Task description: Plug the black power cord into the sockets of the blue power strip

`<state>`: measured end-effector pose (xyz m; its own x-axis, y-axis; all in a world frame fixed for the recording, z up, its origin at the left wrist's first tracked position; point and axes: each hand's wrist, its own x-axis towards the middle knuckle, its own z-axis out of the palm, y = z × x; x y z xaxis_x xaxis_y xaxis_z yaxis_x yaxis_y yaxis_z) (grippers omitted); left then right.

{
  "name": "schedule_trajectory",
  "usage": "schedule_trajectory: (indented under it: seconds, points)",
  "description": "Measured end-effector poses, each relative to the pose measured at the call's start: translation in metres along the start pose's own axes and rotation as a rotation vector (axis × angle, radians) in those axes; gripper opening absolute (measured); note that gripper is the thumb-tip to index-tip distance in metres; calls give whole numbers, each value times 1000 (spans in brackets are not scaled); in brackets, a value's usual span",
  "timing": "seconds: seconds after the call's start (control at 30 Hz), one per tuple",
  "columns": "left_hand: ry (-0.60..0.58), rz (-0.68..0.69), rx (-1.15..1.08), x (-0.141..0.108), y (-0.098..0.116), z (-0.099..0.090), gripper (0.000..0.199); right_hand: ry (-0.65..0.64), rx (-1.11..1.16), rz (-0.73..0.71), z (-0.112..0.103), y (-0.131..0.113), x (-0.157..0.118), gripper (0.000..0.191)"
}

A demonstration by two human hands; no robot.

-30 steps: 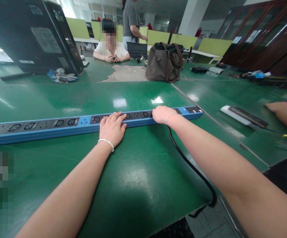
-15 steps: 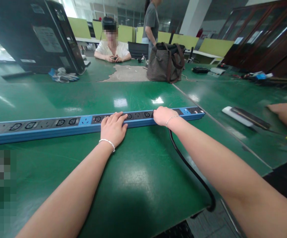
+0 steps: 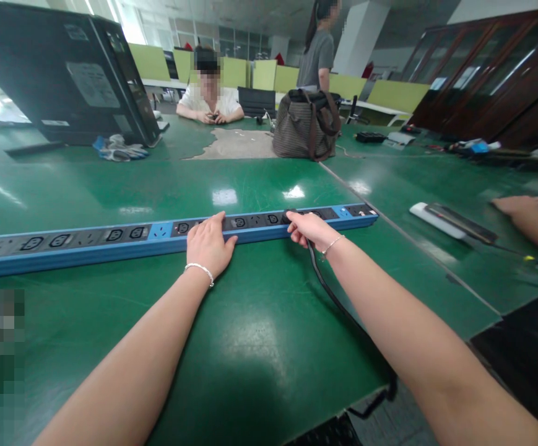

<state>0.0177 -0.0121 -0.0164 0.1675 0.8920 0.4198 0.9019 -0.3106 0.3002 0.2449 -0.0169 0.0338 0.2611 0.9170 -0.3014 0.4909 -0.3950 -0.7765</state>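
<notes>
A long blue power strip (image 3: 87, 253) with black sockets lies across the green table. My left hand (image 3: 210, 243) is closed over its middle, fingers across the top and thumb at the near side. Further right, my right hand (image 3: 309, 228) pinches a black plug (image 3: 286, 217) at the strip's sockets; my fingers partly cover it, and I cannot tell how deep it sits. From under that hand a black power cord (image 3: 331, 294) runs down and over the table's near edge.
A black computer tower (image 3: 87, 80), gloves (image 3: 119, 148) and a brown bag (image 3: 303, 127) stand or lie further back. At right, another person's hand (image 3: 531, 217) is near a white and black device (image 3: 454, 222). A seated person (image 3: 210, 102) faces me; another person (image 3: 317, 59) stands behind.
My right hand has turned and lowered slightly, so its fingers and the plug show more. My left hand stays on the strip. The standing person has moved right.
</notes>
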Motion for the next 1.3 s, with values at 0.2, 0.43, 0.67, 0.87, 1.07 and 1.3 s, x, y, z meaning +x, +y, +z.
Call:
schedule_trajectory:
  seconds: [0.2, 0.43, 0.67, 0.87, 1.07, 1.3]
  points:
    - [94, -132, 66, 0, -5, -1, 71, -76, 482, 111, 3, 0, -8, 38]
    - [86, -159, 64, 1, -5, -3, 70, -106, 611, 94, 11, 4, -7, 38]
    - [68, -169, 43, 1, -3, -4, 69, -32, 672, -282, -16, -16, -29, 37]
    - [72, -165, 33, 1, -4, -3, 66, -1, 905, -273, -42, -47, -54, 40]
    - [190, -22, -109, -2, 3, -9, 42, -24, 946, -106, 41, -29, -45, 39]
    - [-186, -236, -819, -5, 19, -10, 49, 118, 326, -557, 110, -17, -34, 34]
